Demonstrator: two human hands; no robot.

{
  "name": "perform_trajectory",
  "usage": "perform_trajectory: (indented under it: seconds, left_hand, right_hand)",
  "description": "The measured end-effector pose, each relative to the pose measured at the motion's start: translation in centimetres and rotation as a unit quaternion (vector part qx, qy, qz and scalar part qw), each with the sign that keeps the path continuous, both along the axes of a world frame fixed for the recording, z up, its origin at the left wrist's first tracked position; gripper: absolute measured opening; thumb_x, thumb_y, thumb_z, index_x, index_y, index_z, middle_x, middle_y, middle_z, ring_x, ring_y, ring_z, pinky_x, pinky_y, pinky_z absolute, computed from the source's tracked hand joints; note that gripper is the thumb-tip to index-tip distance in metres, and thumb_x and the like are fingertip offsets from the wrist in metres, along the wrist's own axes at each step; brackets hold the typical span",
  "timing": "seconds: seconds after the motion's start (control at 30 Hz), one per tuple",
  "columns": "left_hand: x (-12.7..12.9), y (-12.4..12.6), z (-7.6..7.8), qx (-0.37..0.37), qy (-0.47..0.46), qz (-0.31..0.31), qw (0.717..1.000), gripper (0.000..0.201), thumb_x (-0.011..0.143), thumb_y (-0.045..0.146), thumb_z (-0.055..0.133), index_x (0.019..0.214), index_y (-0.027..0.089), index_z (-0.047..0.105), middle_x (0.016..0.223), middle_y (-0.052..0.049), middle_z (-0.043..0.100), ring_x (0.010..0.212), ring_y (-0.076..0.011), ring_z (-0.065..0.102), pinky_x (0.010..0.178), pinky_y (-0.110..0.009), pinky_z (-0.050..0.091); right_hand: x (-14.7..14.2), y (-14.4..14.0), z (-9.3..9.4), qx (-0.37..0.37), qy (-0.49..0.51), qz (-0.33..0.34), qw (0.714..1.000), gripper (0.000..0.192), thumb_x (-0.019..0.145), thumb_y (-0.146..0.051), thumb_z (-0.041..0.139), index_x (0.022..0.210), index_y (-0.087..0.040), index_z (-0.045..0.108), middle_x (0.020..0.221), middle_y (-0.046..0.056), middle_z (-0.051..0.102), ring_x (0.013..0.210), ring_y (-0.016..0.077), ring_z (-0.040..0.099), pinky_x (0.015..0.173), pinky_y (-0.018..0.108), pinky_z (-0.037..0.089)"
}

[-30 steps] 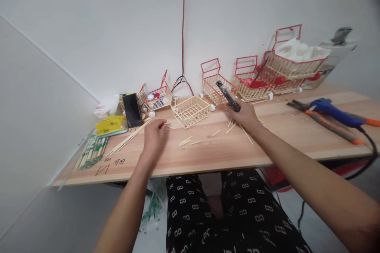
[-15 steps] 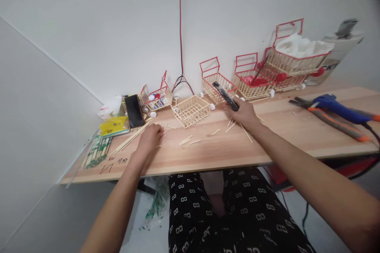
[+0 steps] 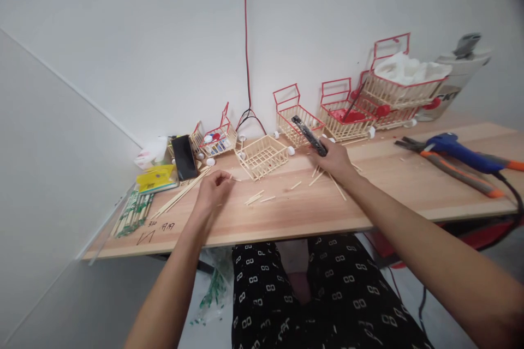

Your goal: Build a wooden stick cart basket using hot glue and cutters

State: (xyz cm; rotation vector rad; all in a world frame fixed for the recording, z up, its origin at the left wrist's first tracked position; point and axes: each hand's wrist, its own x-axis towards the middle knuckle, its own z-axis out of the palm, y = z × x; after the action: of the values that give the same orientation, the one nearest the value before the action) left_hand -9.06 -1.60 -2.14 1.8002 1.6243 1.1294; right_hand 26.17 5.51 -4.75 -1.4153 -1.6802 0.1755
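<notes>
My left hand [image 3: 213,190] hovers just above the wooden table [image 3: 385,196] with its fingers pinched together near short wooden sticks [image 3: 256,197]; whether a stick is between them I cannot make out. My right hand [image 3: 334,159] rests on the table and grips a black cutter [image 3: 309,135] that points up and left. An unpainted stick basket [image 3: 262,156] lies between the two hands. Long sticks [image 3: 182,192] lie left of my left hand.
Several red-framed stick carts [image 3: 346,114] line the wall. A blue glue gun [image 3: 462,154] and orange-handled pliers [image 3: 454,170] lie at the right. At the left are a black phone [image 3: 183,157], a yellow pack [image 3: 158,178] and bundled sticks [image 3: 133,211]. A red cable [image 3: 245,38] hangs down the wall.
My left hand dipped onto the table among the sticks, then lifted slightly with its fingers pinched. My right hand stayed put with the cutter.
</notes>
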Motion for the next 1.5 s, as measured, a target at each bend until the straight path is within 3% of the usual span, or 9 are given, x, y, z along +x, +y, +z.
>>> perform_trajectory:
  seconds: [0.2,0.43,0.7,1.1,1.5]
  left_hand:
    - [3.9,1.4,-1.9,-0.017,-0.142,-0.026,0.989,0.021,0.065,0.033,0.07,0.076,0.016,0.066,0.067,0.0,0.065,0.056,-0.0115,0.055,0.057,-0.024,0.043]
    - [4.7,1.5,-1.8,-0.023,-0.223,-0.03,0.974,0.023,0.065,0.032,0.071,0.076,0.016,0.06,0.068,-0.002,0.066,0.06,-0.0146,0.065,0.059,-0.026,0.048]
    - [5.6,1.9,-1.9,-0.019,-0.189,-0.042,0.981,0.013,0.066,0.026,0.067,0.073,0.016,0.063,0.062,-0.001,0.066,0.053,-0.0126,0.058,0.053,-0.023,0.04]
    - [6.2,1.2,-1.1,0.037,-0.066,-0.014,0.997,0.006,0.068,0.015,0.06,0.067,0.019,0.065,0.066,0.002,0.065,0.066,-0.0161,0.06,0.067,-0.026,0.043]
    - [6.3,0.5,-1.1,0.053,-0.049,-0.001,0.997,0.006,0.072,0.017,0.059,0.072,0.019,0.065,0.072,0.001,0.069,0.071,-0.0172,0.063,0.072,-0.027,0.047]
  right_hand:
    - [0.1,0.0,-0.1,-0.001,-0.002,0.001,1.0,0.019,0.075,-0.038,0.059,0.082,-0.021,0.065,0.066,0.003,0.061,0.063,0.0196,0.052,0.06,0.029,0.037]
    - [0.1,0.0,-0.1,-0.004,-0.004,0.001,1.0,0.021,0.075,-0.04,0.06,0.082,-0.02,0.065,0.065,0.002,0.059,0.061,0.0183,0.05,0.06,0.029,0.036]
    - [0.0,-0.1,0.0,0.002,-0.005,-0.001,1.0,0.023,0.077,-0.042,0.059,0.082,-0.02,0.065,0.065,0.001,0.058,0.06,0.0172,0.049,0.06,0.028,0.035]
    - [-0.1,-0.2,0.1,0.005,-0.01,0.004,1.0,0.022,0.078,-0.043,0.057,0.077,-0.021,0.062,0.063,0.002,0.057,0.06,0.0178,0.048,0.058,0.029,0.035]
    - [0.0,0.1,-0.2,0.003,-0.024,0.003,1.0,0.02,0.076,-0.039,0.058,0.082,-0.021,0.065,0.064,0.002,0.058,0.062,0.0185,0.05,0.059,0.028,0.035]
